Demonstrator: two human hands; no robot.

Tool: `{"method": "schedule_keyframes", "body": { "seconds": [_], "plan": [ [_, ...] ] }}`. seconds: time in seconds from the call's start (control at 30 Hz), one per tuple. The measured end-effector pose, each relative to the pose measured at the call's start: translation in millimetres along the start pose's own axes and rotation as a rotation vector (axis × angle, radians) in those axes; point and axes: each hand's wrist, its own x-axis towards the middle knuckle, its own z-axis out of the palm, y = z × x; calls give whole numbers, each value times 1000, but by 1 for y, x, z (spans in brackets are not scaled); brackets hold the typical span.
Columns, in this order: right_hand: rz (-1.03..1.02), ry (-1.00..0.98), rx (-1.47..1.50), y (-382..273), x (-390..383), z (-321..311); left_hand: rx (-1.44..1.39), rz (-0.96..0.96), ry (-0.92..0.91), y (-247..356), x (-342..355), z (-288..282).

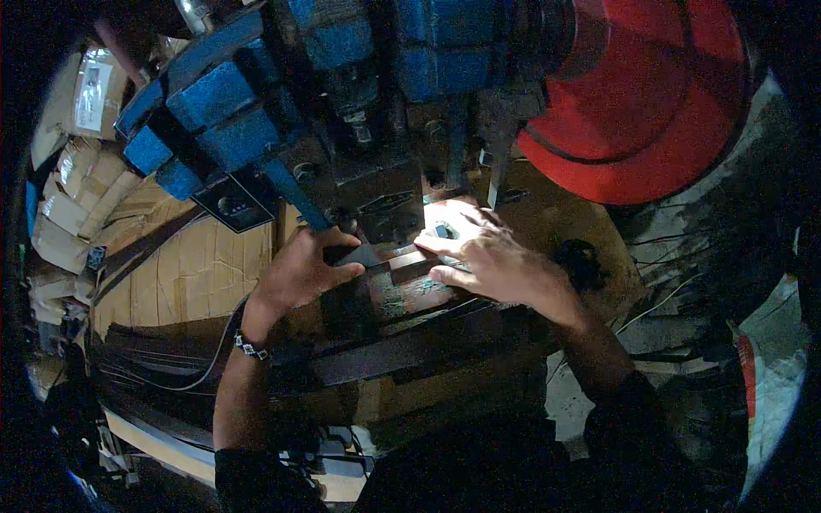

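Observation:
A blue machine (222,111) overhangs a dark die area (385,214) with a brightly lit spot at its right. My left hand (304,269), bracelet on the wrist, has thumb and forefinger on either side of a grey metal strip (372,256) at the die's front. My right hand (492,261) is in the light, fingers curved over the right part of the front plate (406,286), thumb and forefinger at the strip's right end; what exactly lies under these fingers is hard to make out.
A large red round guard (633,111) is at upper right. Cardboard boxes (94,94) are piled at left beside a cardboard sheet (171,265) and cables (197,376). A pale sack (770,376) is at far right.

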Motion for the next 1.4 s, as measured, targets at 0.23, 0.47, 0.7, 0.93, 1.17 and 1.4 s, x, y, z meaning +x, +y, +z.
{"method": "schedule_keyframes", "body": {
  "seconds": [0.23,0.47,0.7,0.93,1.17,1.4],
  "plan": [
    [-80,142,123,11,-15,-2,-21,62,31,-6,-1,4],
    [443,292,615,0,-51,-36,-220,76,27,-14,-4,8],
    [698,526,836,-11,-36,-48,-33,114,32,-2,0,3],
    [736,456,780,-16,-39,-47,-286,-64,-36,-36,0,10],
    [744,471,691,-18,-64,-48,-9,54,89,-12,-7,3],
    [644,371,664,-25,-89,-52,45,-82,-92,26,-32,-64]
  ]
}}
